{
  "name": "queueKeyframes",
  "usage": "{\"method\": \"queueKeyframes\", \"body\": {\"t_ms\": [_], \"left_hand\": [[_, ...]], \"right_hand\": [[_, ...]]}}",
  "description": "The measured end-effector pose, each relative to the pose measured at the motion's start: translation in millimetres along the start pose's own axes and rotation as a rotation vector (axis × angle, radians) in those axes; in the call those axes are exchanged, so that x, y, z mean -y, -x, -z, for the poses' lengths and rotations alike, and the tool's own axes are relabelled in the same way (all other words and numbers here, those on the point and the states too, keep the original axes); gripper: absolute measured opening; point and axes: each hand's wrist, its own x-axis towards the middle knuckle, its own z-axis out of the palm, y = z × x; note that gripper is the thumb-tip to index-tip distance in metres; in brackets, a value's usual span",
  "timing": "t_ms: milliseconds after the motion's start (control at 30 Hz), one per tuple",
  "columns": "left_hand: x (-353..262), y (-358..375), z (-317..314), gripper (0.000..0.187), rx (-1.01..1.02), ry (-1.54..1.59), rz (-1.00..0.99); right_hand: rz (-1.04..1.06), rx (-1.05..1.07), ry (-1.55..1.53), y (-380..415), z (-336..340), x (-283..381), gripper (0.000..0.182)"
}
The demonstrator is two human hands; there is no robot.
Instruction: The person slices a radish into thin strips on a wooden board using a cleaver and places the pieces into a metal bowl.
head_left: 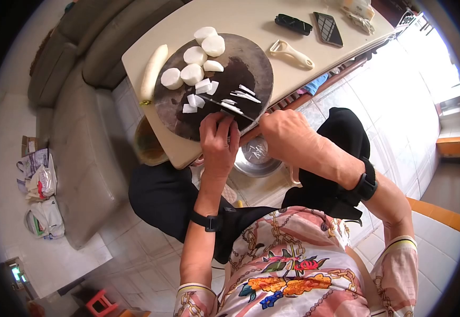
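Note:
On a round dark cutting board (179, 113) lie thick white radish rounds (192, 74), smaller white chunks (203, 86) and thin white strips (245, 94). My right hand (288, 132) is closed round the handle of a knife (224, 107), whose blade reaches left across the board. Bent fingers of my left hand (220, 136) press at the board's near edge, close beside the blade, on a white radish piece that they mostly cover. A whole white radish (153, 73) lies left of the board.
A peeler (292, 54), a dark case (293, 24), a phone (328, 29) and a plastic bag (359, 10) lie on the table (261, 20). Below its edge, a metal bowl (259, 161) holds white strips. A grey sofa (90, 137) stands at left.

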Motion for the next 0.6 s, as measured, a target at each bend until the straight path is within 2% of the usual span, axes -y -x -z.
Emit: {"method": "queueKeyframes", "body": {"t_ms": [67, 233, 433, 600], "left_hand": [[-1, 0, -1, 0.019, -0.009, -0.021, -0.01], [-1, 0, -2, 0.019, -0.047, 0.001, -0.011], [0, 1, -3, 0.018, -0.048, -0.027, -0.029], [0, 1, -4, 0.018, -0.049, -0.032, -0.026]], "right_hand": [[-0.019, -0.042, 0.003, 6, 3, -6, 0.007], [-0.079, 0.06, -0.025, 14, 14, -1, 0.009], [-0.072, 0.154, -0.007, 18, 24, 3, 0.009], [-0.05, 0.149, 0.012, 20, 25, 8, 0.008]]}}
